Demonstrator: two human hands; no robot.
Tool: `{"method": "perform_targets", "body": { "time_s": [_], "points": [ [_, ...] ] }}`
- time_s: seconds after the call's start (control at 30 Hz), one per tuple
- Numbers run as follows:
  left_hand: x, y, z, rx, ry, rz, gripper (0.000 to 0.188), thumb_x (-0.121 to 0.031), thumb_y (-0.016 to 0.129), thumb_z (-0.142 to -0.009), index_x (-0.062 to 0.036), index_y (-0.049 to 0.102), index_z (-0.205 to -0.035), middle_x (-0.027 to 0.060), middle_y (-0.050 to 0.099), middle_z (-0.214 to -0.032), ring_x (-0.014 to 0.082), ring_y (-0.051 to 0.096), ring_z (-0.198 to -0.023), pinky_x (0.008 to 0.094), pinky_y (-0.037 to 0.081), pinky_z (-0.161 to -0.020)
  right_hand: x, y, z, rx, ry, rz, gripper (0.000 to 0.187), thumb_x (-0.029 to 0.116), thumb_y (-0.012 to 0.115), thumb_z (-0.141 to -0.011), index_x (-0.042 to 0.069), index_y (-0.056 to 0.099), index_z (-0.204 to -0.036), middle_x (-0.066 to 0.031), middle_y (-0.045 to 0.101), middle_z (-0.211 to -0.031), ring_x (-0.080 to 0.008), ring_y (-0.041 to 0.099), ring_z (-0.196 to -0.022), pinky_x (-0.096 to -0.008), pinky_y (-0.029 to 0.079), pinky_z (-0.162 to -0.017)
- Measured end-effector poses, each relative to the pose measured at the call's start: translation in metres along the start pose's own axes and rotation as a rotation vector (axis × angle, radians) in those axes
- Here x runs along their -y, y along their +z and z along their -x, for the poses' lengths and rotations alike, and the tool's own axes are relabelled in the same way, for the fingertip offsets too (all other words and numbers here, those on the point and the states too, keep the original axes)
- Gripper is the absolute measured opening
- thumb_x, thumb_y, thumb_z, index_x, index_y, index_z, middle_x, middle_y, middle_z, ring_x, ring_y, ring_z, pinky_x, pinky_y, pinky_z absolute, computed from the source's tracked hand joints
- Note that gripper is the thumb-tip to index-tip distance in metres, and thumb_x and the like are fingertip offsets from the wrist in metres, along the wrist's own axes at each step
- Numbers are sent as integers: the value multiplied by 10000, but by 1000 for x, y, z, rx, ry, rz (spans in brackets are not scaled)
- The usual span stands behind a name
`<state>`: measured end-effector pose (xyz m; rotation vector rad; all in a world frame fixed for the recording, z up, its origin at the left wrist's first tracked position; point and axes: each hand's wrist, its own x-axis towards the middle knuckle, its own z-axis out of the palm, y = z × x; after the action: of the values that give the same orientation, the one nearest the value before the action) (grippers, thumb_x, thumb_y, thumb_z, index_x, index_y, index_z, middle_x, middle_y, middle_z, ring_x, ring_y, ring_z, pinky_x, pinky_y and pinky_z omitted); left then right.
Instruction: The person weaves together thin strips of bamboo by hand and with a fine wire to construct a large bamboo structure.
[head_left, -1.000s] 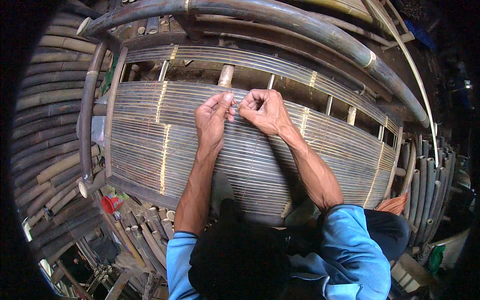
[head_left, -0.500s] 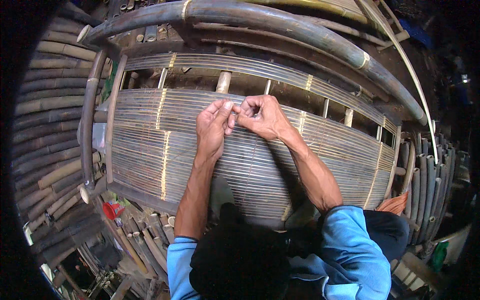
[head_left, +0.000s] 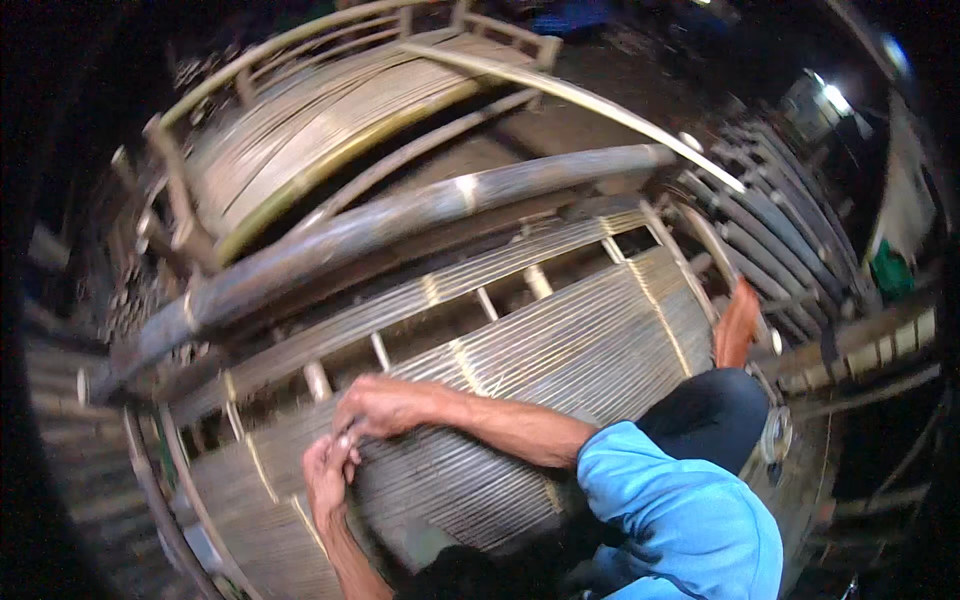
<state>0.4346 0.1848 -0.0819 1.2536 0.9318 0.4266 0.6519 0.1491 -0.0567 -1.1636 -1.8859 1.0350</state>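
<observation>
Over the slats [head_left: 555, 350], left hand [head_left: 328, 474] meets right hand [head_left: 376, 406], holding what, I can't tell; slats look light, springy: grip edges.

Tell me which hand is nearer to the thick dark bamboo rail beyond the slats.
Right. The right hand is on the near side of the bamboo rail, over the slats; the left hand is lower left of it, farther from the rail.

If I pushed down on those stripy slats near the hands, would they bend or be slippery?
The slats look narrow, so each might bend a little. The crosspieces showing in the gap probably help keep them stiff. The slats' shine suggests they could feel smooth, maybe slippery.
</observation>
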Motion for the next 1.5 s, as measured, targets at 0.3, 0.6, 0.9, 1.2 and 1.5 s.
{"method": "perform_targets", "body": {
  "time_s": [0.3, 0.6, 0.9, 1.2, 1.5],
  "points": [
    [19, 17, -16, 97, -71, 182, 206, -186, 681, -950, 14, 652, -910, 74, 666, -758, 57, 475, -483, 190, 310, -375, -12, -8, 23, 29, 85, -105, 202, 97, 698, -808, -4, 738, -979, -235, 706, -843, -406, 681, -786, -448, 523, -690],
    [31, 7, -30, -93, 71, 286, 146, -117, 687, -938, 26, 664, -957, 18, 639, -726, 35, 471, -520, 170, 286, -421, -33, 16, 11, -158, 118, 185, 241, 198, 616, -898, -39, 662, -901, -226, 676, -913, -426, 644, -923, -446, 508, -820],
    [52, 27, -66, -262, 87, 385, 169, -104, 651, -958, 40, 672, -1044, 74, 690, -827, 58, 518, -563, 184, 363, -468, -61, 23, 9, -331, 429, -1111, 153, 158, 631, -978, 21, 699, -972, -5, 681, -850, -55, 615, -740, -206, 520, -669],
    [51, 51, -61, -126, 73, 579, 271, -56, 631, -937, 101, 650, -1157, 79, 682, -854, 103, 593, -683, 209, 476, -598, -38, 16, 23, -368, 308, 77, 282, 240, 603, -947, -34, 671, -930, -262, 673, -847, -415, 675, -818, -462, 517, -711],
    [54, 41, -60, -266, 130, 472, 298, -49, 688, -922, 84, 646, -1185, 69, 692, -930, 92, 574, -722, 218, 471, -658, -42, 18, 15, -317, 338, 11, 276, 247, 588, -935, 10, 721, -889, -246, 674, -826, -414, 677, -801, -441, 523, -717]
  ]
}}
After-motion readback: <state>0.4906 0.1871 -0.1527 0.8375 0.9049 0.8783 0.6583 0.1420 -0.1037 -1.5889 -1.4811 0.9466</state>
